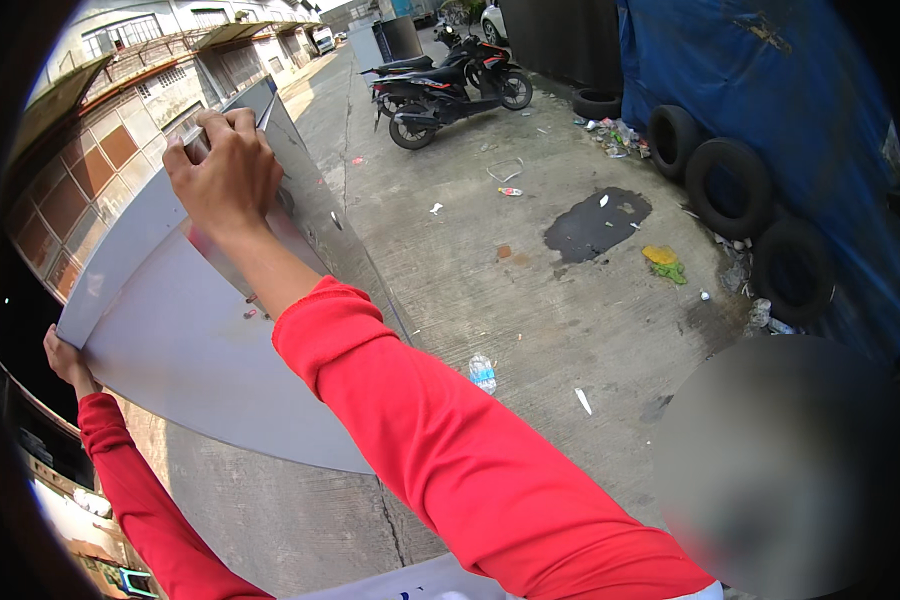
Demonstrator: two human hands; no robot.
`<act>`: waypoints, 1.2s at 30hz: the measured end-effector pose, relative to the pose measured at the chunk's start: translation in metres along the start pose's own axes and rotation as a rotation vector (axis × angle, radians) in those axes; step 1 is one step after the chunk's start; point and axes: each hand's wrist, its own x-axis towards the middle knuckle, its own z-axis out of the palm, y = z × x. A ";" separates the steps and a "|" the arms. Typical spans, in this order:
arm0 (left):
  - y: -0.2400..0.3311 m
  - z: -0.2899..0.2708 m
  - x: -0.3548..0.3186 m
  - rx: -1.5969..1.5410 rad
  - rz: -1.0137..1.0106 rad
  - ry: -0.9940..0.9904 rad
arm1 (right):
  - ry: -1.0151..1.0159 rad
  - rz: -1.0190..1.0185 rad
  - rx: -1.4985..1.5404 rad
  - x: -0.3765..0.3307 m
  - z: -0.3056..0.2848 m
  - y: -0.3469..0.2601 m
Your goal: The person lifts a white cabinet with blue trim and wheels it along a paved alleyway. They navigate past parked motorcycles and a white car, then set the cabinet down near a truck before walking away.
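Observation:
A large, smooth grey metal panel with a folded rim tilts up in front of me on the left. My left hand is closed around its left edge, thumb on the near face. Higher up, my right hand is closed, fingers curled over a small silver metal piece at the panel's upper edge. I cannot tell whether that piece is part of the panel or separate. A shiny side face with a hole runs beyond my right wrist. Both arms wear red sleeves.
Motorcycles stand on the concrete ground ahead. Old tyres lean against a blue tarp on the right. A plastic bottle, a dark stain and scattered litter mark the ground. A blurred round patch hides the lower right.

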 end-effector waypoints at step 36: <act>-0.149 1.275 0.262 -0.011 0.029 0.004 | 0.109 -0.043 -0.011 0.606 0.700 0.914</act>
